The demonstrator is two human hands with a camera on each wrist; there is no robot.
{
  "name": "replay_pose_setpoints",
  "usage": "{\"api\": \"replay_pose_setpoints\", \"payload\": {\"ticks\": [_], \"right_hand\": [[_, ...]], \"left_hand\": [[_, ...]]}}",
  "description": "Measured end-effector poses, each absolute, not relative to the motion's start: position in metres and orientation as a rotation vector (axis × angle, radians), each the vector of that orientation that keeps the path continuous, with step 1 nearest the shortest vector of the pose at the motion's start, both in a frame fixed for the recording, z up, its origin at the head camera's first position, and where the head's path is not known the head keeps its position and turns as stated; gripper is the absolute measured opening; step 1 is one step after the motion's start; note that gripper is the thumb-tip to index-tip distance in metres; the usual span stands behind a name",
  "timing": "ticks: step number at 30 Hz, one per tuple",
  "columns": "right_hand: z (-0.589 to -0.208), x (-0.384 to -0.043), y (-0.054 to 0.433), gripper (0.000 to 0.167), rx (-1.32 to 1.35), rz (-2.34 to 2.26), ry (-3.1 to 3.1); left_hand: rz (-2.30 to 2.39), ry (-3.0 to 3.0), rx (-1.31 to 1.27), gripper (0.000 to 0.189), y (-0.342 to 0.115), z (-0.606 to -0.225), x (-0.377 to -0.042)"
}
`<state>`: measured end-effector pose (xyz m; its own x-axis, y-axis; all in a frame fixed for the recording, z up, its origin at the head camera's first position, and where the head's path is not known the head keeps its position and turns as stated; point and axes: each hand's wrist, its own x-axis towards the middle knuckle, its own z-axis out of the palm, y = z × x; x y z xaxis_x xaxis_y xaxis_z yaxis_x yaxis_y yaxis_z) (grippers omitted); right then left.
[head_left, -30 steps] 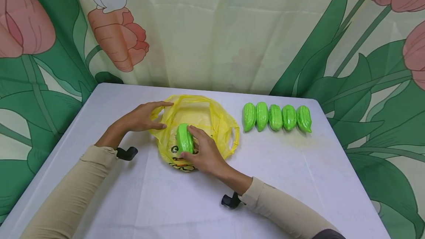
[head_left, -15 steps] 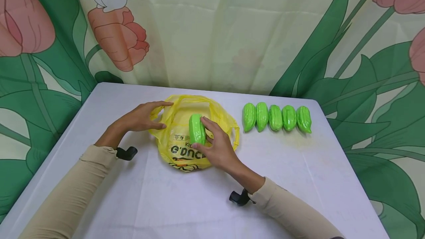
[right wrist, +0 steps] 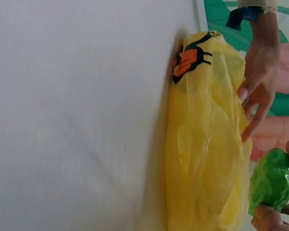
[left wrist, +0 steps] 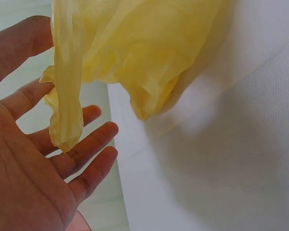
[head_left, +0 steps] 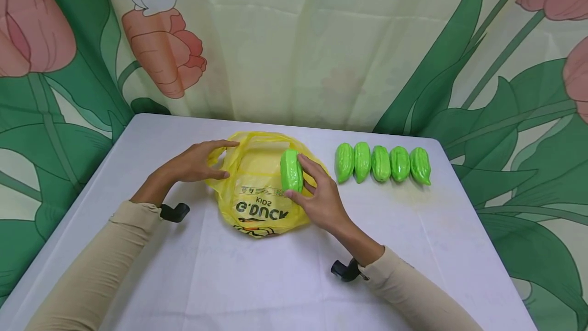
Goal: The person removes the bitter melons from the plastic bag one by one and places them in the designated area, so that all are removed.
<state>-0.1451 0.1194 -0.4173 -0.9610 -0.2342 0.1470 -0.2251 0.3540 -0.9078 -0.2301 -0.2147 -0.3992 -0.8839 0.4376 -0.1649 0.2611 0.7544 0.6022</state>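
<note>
A yellow plastic bag (head_left: 262, 167) with dark lettering lies on the table with its mouth spread, a loop handle at its left side. Beside that handle my left hand (head_left: 198, 161) rests, thumb and fingers spread apart. In the left wrist view the handle strip (left wrist: 67, 96) hangs across the extended fingers (left wrist: 94, 144), which do not close on it. Over the right part of the bag, my right hand (head_left: 319, 195) holds a glossy green bitter melon (head_left: 291, 171) between thumb and fingertips. The right wrist view shows this bitter melon (right wrist: 273, 180) raised beside the bag's opening.
Several more green bitter melons (head_left: 381, 163) lie in a row at the back right of the white-covered table (head_left: 257, 280). Behind the far edge hangs a printed curtain (head_left: 294, 45) with tulips and a carrot. A black camera mount sits on each wrist.
My right hand has moved to the right and slightly away with the bitter melon, uncovering the lettering on the bag. My left hand and the row of bitter melons stay where they were.
</note>
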Motion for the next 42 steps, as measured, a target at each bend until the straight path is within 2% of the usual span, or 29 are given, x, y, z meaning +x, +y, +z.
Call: {"api": "replay_pose_setpoints", "payload": {"ticks": [42], "right_hand": [[-0.398,-0.177,0.219,0.088,-0.313,-1.851,2.781]], "left_hand": [[0.841,2.658,0.548,0.081,-0.217,-0.397,-0.229]]}}
